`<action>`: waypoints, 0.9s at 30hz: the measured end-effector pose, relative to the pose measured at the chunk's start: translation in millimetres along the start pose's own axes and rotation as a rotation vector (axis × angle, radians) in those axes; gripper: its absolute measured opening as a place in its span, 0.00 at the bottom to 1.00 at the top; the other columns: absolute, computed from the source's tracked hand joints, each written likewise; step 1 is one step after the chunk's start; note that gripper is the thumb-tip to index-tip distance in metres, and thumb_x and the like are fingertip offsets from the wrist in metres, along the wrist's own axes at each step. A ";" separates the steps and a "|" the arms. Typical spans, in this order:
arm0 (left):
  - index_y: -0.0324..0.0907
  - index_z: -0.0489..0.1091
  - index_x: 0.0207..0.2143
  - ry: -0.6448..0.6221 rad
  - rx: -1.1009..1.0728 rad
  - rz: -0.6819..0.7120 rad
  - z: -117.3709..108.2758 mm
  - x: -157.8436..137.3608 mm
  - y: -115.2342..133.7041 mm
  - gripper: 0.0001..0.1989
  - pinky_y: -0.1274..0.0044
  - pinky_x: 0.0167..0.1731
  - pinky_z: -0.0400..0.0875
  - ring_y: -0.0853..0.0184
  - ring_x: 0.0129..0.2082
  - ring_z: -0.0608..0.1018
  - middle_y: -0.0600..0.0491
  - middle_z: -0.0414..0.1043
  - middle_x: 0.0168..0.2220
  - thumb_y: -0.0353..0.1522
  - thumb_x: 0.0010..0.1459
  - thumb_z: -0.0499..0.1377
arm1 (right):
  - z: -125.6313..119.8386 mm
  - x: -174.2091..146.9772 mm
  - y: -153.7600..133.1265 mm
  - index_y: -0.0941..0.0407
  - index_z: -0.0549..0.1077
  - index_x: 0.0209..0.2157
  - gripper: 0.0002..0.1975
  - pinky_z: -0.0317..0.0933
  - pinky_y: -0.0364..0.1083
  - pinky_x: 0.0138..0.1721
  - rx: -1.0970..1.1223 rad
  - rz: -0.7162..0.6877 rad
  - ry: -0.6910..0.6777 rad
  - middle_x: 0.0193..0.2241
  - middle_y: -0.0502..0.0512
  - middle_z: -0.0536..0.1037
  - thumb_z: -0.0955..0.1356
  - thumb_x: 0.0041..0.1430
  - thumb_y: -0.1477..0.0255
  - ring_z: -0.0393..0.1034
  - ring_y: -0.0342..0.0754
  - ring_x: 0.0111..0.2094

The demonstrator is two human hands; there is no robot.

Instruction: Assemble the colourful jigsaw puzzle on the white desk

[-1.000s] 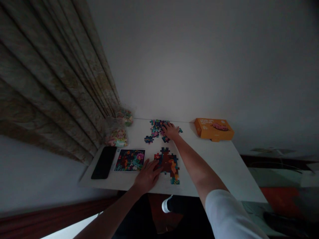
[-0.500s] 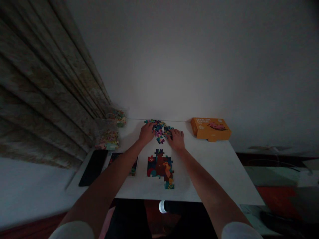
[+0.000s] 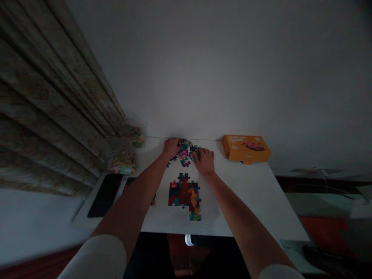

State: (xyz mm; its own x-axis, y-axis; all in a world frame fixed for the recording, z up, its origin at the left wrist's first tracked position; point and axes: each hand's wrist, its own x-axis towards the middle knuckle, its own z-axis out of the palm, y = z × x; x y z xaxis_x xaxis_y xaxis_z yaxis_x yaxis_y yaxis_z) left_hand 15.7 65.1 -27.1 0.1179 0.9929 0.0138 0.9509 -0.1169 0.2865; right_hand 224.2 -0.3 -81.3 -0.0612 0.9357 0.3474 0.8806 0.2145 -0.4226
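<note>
A heap of loose jigsaw pieces [image 3: 184, 154] lies near the table's back edge, between my two hands. My left hand [image 3: 172, 147] rests on the heap's left side, its fingers laid over pieces. On the right side, my right hand [image 3: 205, 160] is open, with fingers spread across more pieces. Closer to me sits a joined section of jigsaw puzzle [image 3: 183, 194], showing a brown shape and an orange figure. One strip of it juts toward the front edge. Pieces under my palms and fingers are hidden.
An orange puzzle box [image 3: 247, 149] stands at the table's back right. Clear bags of pieces [image 3: 121, 162] sit at the back left beside the curtain [image 3: 58, 97]. A dark flat rectangle [image 3: 105, 195] and a printed picture sheet [image 3: 128, 183], partly behind my left forearm, lie at left.
My left hand has shifted slightly over the heap, and some pieces now show below it at the left. My right hand stays almost in place. The view has tilted slightly.
</note>
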 end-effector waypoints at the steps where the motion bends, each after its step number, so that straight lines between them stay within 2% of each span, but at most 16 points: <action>1: 0.44 0.72 0.55 0.008 -0.033 -0.012 0.5 -1.0 -0.5 0.19 0.60 0.59 0.62 0.49 0.59 0.73 0.41 0.75 0.56 0.34 0.62 0.64 | 0.4 -0.1 0.3 0.57 0.74 0.53 0.22 0.44 0.65 0.66 0.003 -0.003 0.008 0.55 0.67 0.76 0.59 0.73 0.57 0.65 0.61 0.59; 5: 0.45 0.71 0.53 0.027 -0.145 -0.026 2.7 -7.1 -5.4 0.22 0.61 0.55 0.66 0.50 0.56 0.74 0.43 0.74 0.55 0.35 0.57 0.69 | 0.2 0.6 1.7 0.57 0.76 0.51 0.23 0.47 0.64 0.64 0.033 -0.002 0.040 0.53 0.67 0.77 0.60 0.72 0.56 0.66 0.61 0.57; 8: 0.44 0.71 0.51 0.096 -0.228 0.006 4.4 -15.6 -7.8 0.24 0.61 0.55 0.67 0.50 0.56 0.73 0.43 0.71 0.54 0.34 0.53 0.72 | -4.9 1.4 2.8 0.57 0.77 0.48 0.22 0.54 0.61 0.60 0.113 0.013 0.067 0.51 0.67 0.78 0.61 0.71 0.55 0.67 0.60 0.55; 11: 0.44 0.70 0.51 0.210 -0.353 0.097 7.4 -32.9 -1.9 0.25 0.61 0.58 0.67 0.53 0.56 0.72 0.46 0.69 0.52 0.33 0.51 0.73 | -14.5 -3.3 1.3 0.57 0.77 0.44 0.23 0.62 0.57 0.53 0.259 0.061 0.117 0.47 0.67 0.79 0.62 0.69 0.53 0.70 0.59 0.50; 13: 0.45 0.68 0.51 0.266 -0.416 0.184 10.0 -51.3 7.9 0.26 0.61 0.60 0.66 0.54 0.57 0.71 0.47 0.68 0.52 0.31 0.52 0.72 | -21.8 -12.3 -2.8 0.56 0.77 0.42 0.24 0.65 0.53 0.47 0.399 0.138 0.135 0.41 0.63 0.81 0.62 0.67 0.51 0.72 0.55 0.42; 16: 0.46 0.67 0.52 0.269 -0.467 0.286 13.2 -86.7 28.6 0.26 0.63 0.59 0.68 0.56 0.57 0.72 0.48 0.66 0.52 0.28 0.53 0.71 | -32.4 -34.4 -13.7 0.54 0.76 0.41 0.27 0.65 0.47 0.33 0.674 0.315 0.063 0.31 0.54 0.80 0.65 0.62 0.45 0.70 0.49 0.29; 19: 0.47 0.66 0.54 0.238 -0.494 0.345 15.0 -123.6 50.1 0.26 0.64 0.60 0.69 0.57 0.59 0.71 0.48 0.65 0.55 0.28 0.55 0.69 | -42.8 -61.8 -26.4 0.53 0.75 0.42 0.30 0.62 0.45 0.25 0.992 0.479 -0.089 0.27 0.51 0.79 0.70 0.52 0.42 0.70 0.47 0.24; 23: 0.47 0.67 0.55 0.193 -0.495 0.313 21.1 -163.2 72.5 0.24 0.64 0.63 0.67 0.56 0.62 0.69 0.47 0.65 0.56 0.26 0.57 0.66 | -56.6 -95.9 -38.1 0.54 0.77 0.39 0.28 0.67 0.46 0.26 1.245 0.621 -0.221 0.27 0.50 0.80 0.77 0.43 0.48 0.73 0.48 0.26; 27: 0.48 0.68 0.56 0.197 -0.477 0.267 32.3 -190.4 83.9 0.25 0.62 0.63 0.68 0.56 0.61 0.70 0.46 0.66 0.56 0.24 0.57 0.63 | -64.6 -118.2 -43.6 0.54 0.76 0.31 0.22 0.68 0.45 0.27 1.291 0.611 -0.210 0.26 0.50 0.79 0.78 0.42 0.53 0.72 0.47 0.27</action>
State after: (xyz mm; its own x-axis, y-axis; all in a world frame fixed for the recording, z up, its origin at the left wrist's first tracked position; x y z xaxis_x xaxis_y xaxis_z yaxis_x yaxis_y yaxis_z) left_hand 82.2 -134.4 -36.6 0.2368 0.9209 0.3097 0.6562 -0.3867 0.6480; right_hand 223.4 -138.3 -49.9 -0.0036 0.9707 -0.2402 -0.2312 -0.2345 -0.9442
